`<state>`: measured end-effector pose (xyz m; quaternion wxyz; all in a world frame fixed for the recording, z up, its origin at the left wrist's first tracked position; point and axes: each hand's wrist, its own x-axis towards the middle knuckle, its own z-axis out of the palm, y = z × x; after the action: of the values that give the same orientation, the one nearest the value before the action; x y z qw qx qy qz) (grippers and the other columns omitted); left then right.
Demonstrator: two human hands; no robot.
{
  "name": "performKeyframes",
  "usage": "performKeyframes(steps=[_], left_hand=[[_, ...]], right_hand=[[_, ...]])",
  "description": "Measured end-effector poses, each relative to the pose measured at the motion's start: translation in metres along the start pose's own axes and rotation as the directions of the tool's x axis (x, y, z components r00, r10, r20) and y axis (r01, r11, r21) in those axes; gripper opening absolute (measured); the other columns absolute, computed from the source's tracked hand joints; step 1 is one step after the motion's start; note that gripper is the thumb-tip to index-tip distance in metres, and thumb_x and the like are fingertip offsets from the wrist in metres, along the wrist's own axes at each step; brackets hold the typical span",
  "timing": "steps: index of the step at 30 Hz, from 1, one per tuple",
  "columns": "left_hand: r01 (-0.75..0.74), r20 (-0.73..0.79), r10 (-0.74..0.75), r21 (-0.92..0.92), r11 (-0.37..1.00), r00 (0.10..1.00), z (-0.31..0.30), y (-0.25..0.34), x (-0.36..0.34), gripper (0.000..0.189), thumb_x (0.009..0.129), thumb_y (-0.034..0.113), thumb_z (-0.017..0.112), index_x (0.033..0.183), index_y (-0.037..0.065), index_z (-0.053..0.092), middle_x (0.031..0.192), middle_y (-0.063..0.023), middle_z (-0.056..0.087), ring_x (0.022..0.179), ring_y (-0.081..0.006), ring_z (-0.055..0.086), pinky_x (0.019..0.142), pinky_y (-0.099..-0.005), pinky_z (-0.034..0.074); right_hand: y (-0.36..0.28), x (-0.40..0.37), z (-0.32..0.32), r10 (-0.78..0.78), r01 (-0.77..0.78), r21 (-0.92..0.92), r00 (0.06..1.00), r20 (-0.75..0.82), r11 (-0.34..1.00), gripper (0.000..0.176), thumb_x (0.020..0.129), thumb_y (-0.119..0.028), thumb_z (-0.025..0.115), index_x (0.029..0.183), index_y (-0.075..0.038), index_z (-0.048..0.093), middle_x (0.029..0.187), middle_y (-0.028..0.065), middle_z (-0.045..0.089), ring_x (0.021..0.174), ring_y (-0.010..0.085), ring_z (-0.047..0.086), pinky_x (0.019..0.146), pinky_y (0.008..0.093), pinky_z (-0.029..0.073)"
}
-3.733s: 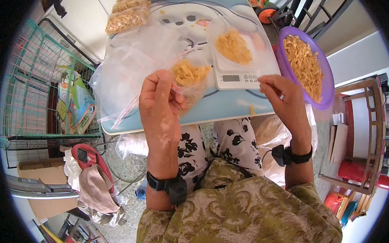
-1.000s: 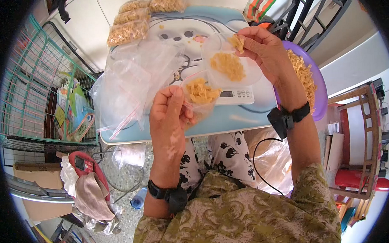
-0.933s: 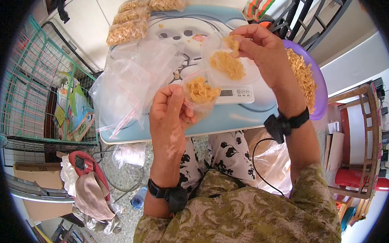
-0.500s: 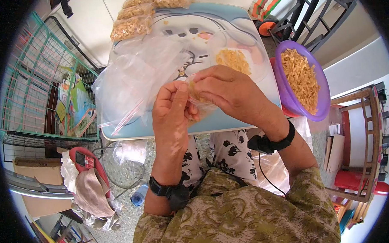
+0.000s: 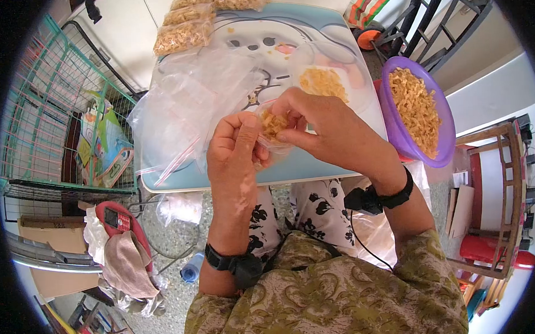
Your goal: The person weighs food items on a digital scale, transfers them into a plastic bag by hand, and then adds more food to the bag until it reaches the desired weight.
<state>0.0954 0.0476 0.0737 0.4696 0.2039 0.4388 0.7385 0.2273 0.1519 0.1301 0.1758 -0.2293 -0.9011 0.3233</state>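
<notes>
A small clear zip bag (image 5: 272, 127) with yellowish dried pieces in it is over the near part of the table. My left hand (image 5: 234, 147) pinches its left side between thumb and curled fingers. At the bag's right side is my right hand (image 5: 322, 124), thumb low and fingers bent over the mouth, gripping the rim; the fingertips are partly hidden. The bag's mouth is parted and the pieces show inside. Flat empty zip bags (image 5: 189, 105) lie left of my hands. A loose patch of yellow pieces (image 5: 323, 84) rests on the table beyond my right hand.
Several filled bags (image 5: 183, 35) are stacked at the table's (image 5: 332, 173) far left. A purple basin (image 5: 388, 104) of dried pieces stands by the right edge. A green wire cage (image 5: 59, 109) is on the left, near a red stool (image 5: 142, 245) with a phone and cloth.
My right hand has rolled back and its fingers have parted from over the bag, so more of the pieces inside show. My left hand stays nearly in place.
</notes>
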Motion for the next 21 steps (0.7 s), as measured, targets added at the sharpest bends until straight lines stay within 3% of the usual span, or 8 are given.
performKeyframes(steps=[2,4,8,11,14,17,19,21], left_hand=[[-0.003,0.024,0.003,0.004,1.0,1.0,0.0,0.0,0.0,0.017,0.095,0.024,0.061,0.098,0.007,0.06,0.074,0.0023,0.055,0.059,-0.0059,0.047,0.053,-0.0212,0.04],[-0.003,0.034,0.003,-0.006,1.0,0.999,0.005,-0.002,-0.001,0.017,0.095,0.024,0.061,0.098,0.008,0.06,0.074,0.0023,0.055,0.06,-0.0059,0.047,0.053,-0.021,0.04],[0.0,0.042,0.004,-0.091,0.996,0.999,0.005,-0.002,-0.001,0.016,0.096,0.023,0.06,0.098,0.008,0.059,0.076,0.0024,0.055,0.061,-0.0056,0.047,0.054,-0.0204,0.04],[-0.013,0.038,0.02,-0.185,0.983,0.999,0.003,0.006,-0.002,0.015,0.096,0.023,0.059,0.099,0.008,0.057,0.078,0.0023,0.056,0.06,-0.0053,0.046,0.054,-0.0204,0.04],[-0.011,0.035,0.021,-0.263,0.965,0.999,-0.001,0.012,-0.003,0.014,0.096,0.022,0.059,0.1,0.009,0.057,0.079,0.0023,0.056,0.06,-0.0048,0.046,0.054,-0.0206,0.04],[-0.022,0.056,0.04,-0.282,0.959,0.998,-0.003,0.014,-0.002,0.012,0.097,0.02,0.057,0.097,0.008,0.055,0.075,0.0016,0.053,0.06,-0.0065,0.047,0.054,-0.0219,0.041],[-0.022,0.063,0.042,-0.286,0.958,0.997,-0.005,0.01,-0.001,0.012,0.097,0.02,0.058,0.098,0.008,0.056,0.077,0.0021,0.054,0.06,-0.0056,0.047,0.053,-0.021,0.04],[-0.02,0.071,0.043,-0.291,0.956,0.997,-0.005,0.009,-0.001,0.013,0.096,0.021,0.059,0.099,0.008,0.057,0.08,0.0025,0.056,0.059,-0.0048,0.046,0.052,-0.02,0.04]], right_hand=[[0.009,0.001,0.006,-0.052,0.051,-0.063,0.999,-0.007,0.997,0.012,0.084,-0.017,0.061,0.085,-0.005,0.059,0.083,0.0144,0.063,0.081,0.0348,0.062,0.071,0.0425,0.05],[0.015,0.005,0.014,-0.303,0.295,-0.188,0.953,-0.017,0.937,0.01,0.085,-0.015,0.058,0.083,-0.005,0.057,0.083,0.0142,0.063,0.081,0.0352,0.062,0.072,0.0429,0.05],[0.011,0.008,0.013,-0.287,0.281,-0.231,0.958,0.007,0.932,0.01,0.086,-0.015,0.057,0.086,-0.005,0.059,0.085,0.014,0.063,0.085,0.0352,0.062,0.076,0.0423,0.05],[0.001,0.008,0.007,-0.386,0.358,-0.185,0.91,-0.151,0.915,0.014,0.088,-0.016,0.056,0.094,-0.005,0.062,0.089,0.0142,0.064,0.087,0.0343,0.063,0.078,0.0394,0.051],[-0.001,0.003,-0.005,-0.41,0.375,-0.167,0.854,-0.32,0.912,0.014,0.09,-0.01,0.06,0.101,-0.005,0.065,0.101,0.0101,0.065,0.085,0.0239,0.063,0.077,0.0324,0.05],[0.0,-0.005,-0.007,-0.223,0.22,-0.067,0.832,-0.508,0.973,0.015,0.091,-0.013,0.059,0.101,-0.004,0.064,0.089,0.0135,0.066,0.078,0.0273,0.064,0.071,0.0333,0.051],[0.001,-0.012,-0.002,0.187,-0.107,0.244,0.923,-0.337,0.964,0.017,0.089,-0.014,0.063,0.102,-0.003,0.06,0.083,0.0134,0.066,0.071,0.0216,0.064,0.065,0.0315,0.05],[0.005,-0.015,0.007,0.238,-0.175,0.234,0.931,-0.275,0.956,0.019,0.089,-0.014,0.063,0.102,-0.002,0.058,0.08,0.0125,0.065,0.068,0.0187,0.063,0.062,0.0302,0.049]])
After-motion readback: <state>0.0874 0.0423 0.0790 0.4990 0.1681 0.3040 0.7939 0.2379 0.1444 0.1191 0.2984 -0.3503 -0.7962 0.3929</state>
